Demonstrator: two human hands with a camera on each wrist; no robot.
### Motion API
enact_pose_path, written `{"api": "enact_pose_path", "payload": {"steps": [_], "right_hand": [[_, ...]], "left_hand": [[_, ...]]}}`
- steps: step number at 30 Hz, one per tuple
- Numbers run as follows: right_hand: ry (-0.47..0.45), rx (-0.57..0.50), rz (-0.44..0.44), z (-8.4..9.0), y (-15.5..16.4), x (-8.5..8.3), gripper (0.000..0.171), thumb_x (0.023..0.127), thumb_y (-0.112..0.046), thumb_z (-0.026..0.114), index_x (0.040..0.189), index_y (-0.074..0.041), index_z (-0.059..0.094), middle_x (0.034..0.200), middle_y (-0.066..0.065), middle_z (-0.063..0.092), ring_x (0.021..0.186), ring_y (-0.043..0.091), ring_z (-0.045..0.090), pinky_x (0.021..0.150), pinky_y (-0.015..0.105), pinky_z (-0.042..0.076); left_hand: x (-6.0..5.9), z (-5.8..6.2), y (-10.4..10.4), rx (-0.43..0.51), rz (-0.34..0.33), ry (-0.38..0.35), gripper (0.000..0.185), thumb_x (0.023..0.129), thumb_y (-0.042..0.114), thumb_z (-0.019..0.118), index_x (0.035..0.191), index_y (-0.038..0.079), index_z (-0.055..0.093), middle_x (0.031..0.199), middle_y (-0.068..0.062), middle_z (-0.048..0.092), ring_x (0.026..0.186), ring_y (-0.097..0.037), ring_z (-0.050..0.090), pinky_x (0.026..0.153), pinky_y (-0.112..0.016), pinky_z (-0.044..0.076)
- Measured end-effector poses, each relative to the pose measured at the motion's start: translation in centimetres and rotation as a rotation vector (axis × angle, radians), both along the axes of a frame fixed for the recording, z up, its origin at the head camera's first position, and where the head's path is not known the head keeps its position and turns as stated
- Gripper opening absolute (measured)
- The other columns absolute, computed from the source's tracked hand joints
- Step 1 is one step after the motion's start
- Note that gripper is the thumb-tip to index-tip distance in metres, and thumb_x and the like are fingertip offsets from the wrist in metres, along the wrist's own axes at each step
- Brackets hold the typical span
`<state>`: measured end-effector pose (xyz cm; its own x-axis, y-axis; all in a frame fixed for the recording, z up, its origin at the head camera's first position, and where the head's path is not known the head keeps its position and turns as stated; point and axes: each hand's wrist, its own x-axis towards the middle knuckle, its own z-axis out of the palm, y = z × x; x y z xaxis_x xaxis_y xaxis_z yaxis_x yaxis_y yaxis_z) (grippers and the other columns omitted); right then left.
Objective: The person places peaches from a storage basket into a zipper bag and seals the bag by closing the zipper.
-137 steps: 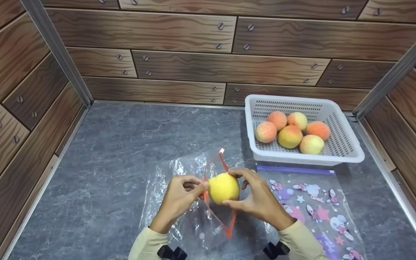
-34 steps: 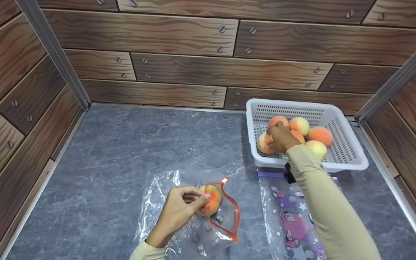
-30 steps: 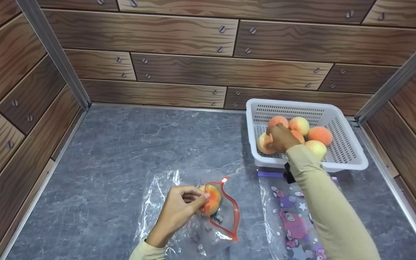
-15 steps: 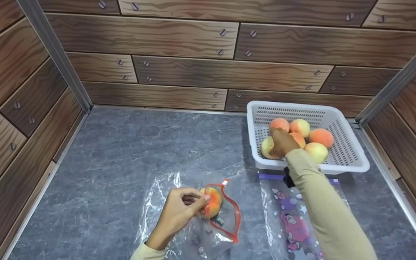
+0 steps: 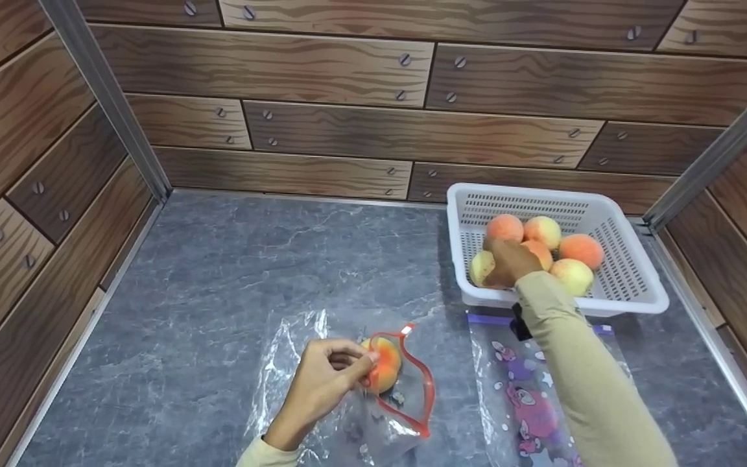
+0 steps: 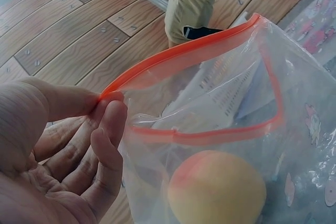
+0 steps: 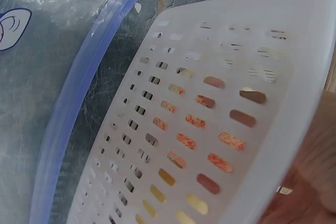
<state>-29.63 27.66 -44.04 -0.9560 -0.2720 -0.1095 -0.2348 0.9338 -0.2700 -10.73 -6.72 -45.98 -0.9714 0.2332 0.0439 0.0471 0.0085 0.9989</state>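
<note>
My left hand (image 5: 331, 376) pinches the red zip edge (image 6: 173, 59) of a clear zip bag (image 5: 283, 370) between thumb and fingers. The bag's mouth gapes to the right, and a peach (image 5: 384, 366) lies inside, just behind the red strip. In the left wrist view that peach (image 6: 218, 190) sits below the opening. Over in the white basket (image 5: 639, 306), my right hand (image 5: 509, 263) grips a peach (image 5: 481, 267) at the left side, its pale yellow side showing. In the right wrist view, the basket wall (image 7: 210, 51) hides the fingertips.
Several other peaches lie in the basket, among them an orange one (image 5: 581, 251) and a pale yellow one (image 5: 572, 277). In front of the basket lies a flat printed bag (image 5: 532, 408) with a purple zip, partly under the right forearm. Wood-patterned walls (image 5: 321, 130) enclose the table.
Earlier both hands were at the bag mouth with a yellow peach; now it is inside. My right hand has moved to the basket, where the peach under it has turned from orange to yellow.
</note>
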Motion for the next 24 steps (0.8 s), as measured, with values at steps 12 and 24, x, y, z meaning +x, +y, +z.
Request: {"api": "enact_pose_path", "payload": {"steps": [12,24], "right_hand": [[0.1,-0.195,-0.101,1.7,2.1,2.2,0.065,0.076,-0.011,0.084,0.13,0.006,0.052,0.112,0.033,0.064,0.102,0.05,0.06,0.089,0.063,0.048],[0.293,-0.657,-0.226,4.8,3.1,6.5,0.068,0.078,-0.008,0.088,0.132,0.008,0.051,0.129,0.029,0.062,0.106,0.031,0.065,0.078,0.01,0.05]], "left_hand": [[0.2,-0.1,0.2,0.002,-0.008,-0.005,0.02,0.091,0.011,0.075,0.09,-0.009,0.073,0.077,-0.014,0.073,0.063,-0.016,0.068,0.058,-0.028,0.059],[0.3,-0.5,0.3,-0.009,0.002,0.009,0.018,0.09,0.009,0.075,0.087,-0.008,0.073,0.073,-0.012,0.072,0.061,-0.016,0.067,0.055,-0.025,0.057]]}}
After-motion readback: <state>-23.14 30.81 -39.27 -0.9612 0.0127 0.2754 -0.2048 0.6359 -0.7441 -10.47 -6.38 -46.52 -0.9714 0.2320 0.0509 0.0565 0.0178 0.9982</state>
